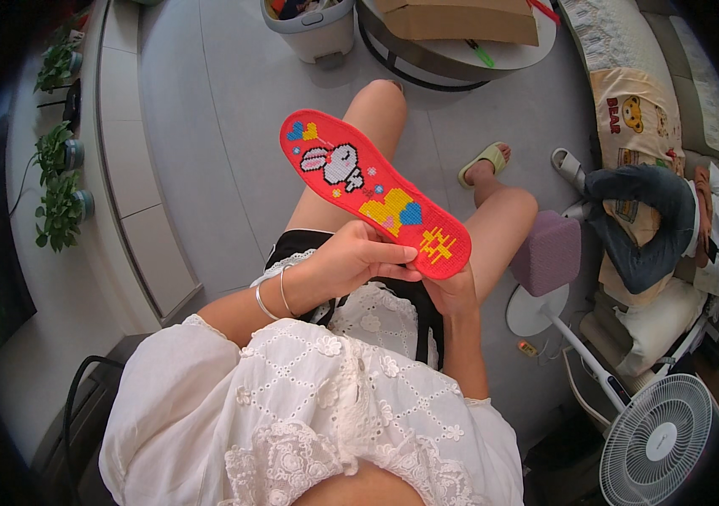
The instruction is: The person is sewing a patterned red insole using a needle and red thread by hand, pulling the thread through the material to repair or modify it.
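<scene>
A red cross-stitched shoe insole point(391, 174) is held at a slant above my lap. Its face shows a white rabbit, yellow and blue hearts, small flowers and a yellow stitched character at the heel. My left hand point(372, 254), with two bangles on its wrist, pinches the insole's edge near the heel, thumb on top. Behind the heel end, my right hand point(453, 292) supports the insole from below; most of its fingers are hidden by it.
A pedal bin point(318, 35) and a round table point(435, 54) bearing a cardboard box point(457, 22) stand ahead. A purple stool point(547, 253) and a floor fan point(660, 439) are at right, near a person in jeans point(641, 228) on a sofa. Potted plants point(59, 209) line the left.
</scene>
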{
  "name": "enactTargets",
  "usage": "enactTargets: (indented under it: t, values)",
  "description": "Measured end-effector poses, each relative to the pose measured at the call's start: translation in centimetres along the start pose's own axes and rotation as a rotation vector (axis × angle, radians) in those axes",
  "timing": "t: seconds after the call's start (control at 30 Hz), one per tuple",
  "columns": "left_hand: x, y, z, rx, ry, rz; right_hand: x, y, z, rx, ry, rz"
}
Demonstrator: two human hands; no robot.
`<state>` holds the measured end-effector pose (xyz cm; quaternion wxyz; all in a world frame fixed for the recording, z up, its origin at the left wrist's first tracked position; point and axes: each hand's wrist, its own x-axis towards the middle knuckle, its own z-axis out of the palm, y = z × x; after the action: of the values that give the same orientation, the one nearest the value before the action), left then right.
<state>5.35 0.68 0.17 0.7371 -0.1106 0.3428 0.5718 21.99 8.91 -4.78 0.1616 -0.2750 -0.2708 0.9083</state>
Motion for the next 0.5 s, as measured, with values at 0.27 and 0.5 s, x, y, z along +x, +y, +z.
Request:
enactTargets:
  t: [0.27, 0.5]
  values:
    - [0.3, -0.3, -0.1, 0.103, 0.024, 0.084, -0.4, 0.0, -0.1, -0.065, 0.047, -0.017]
    - [0.5, 0.0, -0.5, 0.179, 0.092, 0.173, -0.5, -1.7, 1.2, -0.313, 0.049, -0.103]
